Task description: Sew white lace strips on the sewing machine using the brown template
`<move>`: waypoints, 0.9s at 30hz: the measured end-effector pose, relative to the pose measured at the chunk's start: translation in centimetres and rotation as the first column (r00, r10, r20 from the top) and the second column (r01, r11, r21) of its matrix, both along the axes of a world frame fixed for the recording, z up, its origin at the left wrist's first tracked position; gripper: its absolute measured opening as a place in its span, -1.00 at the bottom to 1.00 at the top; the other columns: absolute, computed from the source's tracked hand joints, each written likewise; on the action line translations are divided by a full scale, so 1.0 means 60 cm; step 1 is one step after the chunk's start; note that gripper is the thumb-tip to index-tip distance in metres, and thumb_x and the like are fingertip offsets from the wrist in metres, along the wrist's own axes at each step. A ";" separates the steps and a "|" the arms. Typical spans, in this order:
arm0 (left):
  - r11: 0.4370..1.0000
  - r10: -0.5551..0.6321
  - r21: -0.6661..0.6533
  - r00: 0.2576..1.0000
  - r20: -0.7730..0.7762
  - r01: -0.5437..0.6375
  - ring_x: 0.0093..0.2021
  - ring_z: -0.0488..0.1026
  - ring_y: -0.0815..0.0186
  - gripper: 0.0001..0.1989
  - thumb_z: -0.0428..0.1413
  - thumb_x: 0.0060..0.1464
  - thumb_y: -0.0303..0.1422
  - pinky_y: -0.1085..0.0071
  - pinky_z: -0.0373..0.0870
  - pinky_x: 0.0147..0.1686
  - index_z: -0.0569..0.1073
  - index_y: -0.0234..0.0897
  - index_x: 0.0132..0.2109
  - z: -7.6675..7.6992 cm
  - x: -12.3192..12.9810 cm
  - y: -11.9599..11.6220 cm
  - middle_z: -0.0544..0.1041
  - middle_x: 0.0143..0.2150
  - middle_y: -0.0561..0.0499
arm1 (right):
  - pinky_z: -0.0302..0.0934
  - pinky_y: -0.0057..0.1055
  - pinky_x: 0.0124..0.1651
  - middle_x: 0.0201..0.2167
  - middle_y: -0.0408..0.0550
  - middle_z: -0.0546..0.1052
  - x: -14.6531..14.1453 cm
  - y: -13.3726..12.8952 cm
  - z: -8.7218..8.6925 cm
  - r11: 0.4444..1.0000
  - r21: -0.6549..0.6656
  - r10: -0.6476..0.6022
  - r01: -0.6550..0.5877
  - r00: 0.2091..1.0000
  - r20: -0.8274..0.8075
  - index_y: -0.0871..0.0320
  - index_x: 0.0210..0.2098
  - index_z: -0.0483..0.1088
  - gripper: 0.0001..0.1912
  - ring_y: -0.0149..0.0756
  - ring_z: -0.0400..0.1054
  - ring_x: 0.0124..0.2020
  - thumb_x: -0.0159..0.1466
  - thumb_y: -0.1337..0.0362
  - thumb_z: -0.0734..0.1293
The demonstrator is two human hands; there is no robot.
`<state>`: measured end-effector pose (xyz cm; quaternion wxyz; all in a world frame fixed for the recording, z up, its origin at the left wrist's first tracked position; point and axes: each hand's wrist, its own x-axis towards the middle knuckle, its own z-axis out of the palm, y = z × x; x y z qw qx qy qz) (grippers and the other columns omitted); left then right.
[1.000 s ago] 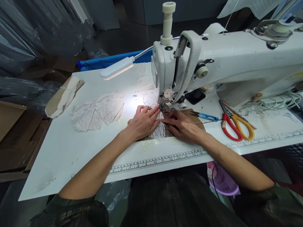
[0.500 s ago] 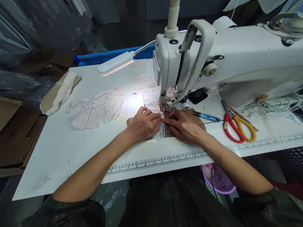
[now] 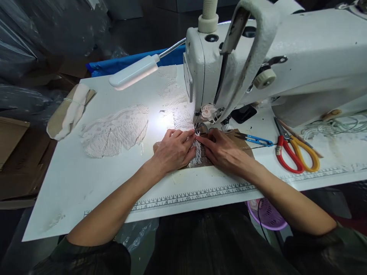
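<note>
A narrow piece of white lace (image 3: 198,153) lies under the needle area of a white sewing machine (image 3: 197,72). My left hand (image 3: 174,149) rests over the lace from the left, fingers bent and close together, thumb side against it. From the right, my right hand (image 3: 222,148) pinches the lace edge with its index finger stretched toward the left fingertips. Both sets of fingertips meet just in front of the presser foot, whose contact with the lace I cannot make out. More lace (image 3: 179,103) trails behind the needle under the light. A brown plate (image 3: 205,163) shows beneath the hands.
Another lace piece (image 3: 116,131) lies on the white table (image 3: 74,172) at left, near a banded fabric roll (image 3: 71,112). A lamp (image 3: 134,72) hangs above. Blue thread snips (image 3: 258,141) and red-and-yellow scissors (image 3: 296,152) lie right of my hands. A purple basket (image 3: 269,215) is below.
The view has shifted slightly closer to the machine. My right fingers have edged a little toward the needle, and both hands stay on the lace.
</note>
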<state>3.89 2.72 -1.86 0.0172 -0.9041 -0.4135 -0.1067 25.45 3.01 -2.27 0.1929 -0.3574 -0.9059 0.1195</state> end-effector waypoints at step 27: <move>0.992 -0.117 -0.030 0.979 0.165 0.123 -0.05 0.48 0.18 -0.74 -0.04 0.36 -0.32 0.13 0.45 -0.06 0.44 -0.31 0.05 0.028 -0.040 0.030 0.53 0.02 -0.18 | 0.43 -0.08 -0.05 -0.09 0.12 0.45 0.095 -0.038 -0.012 0.992 -0.081 -0.112 0.093 0.952 -0.285 0.13 0.17 0.40 -0.58 -0.09 0.44 -0.09 0.34 0.35 0.21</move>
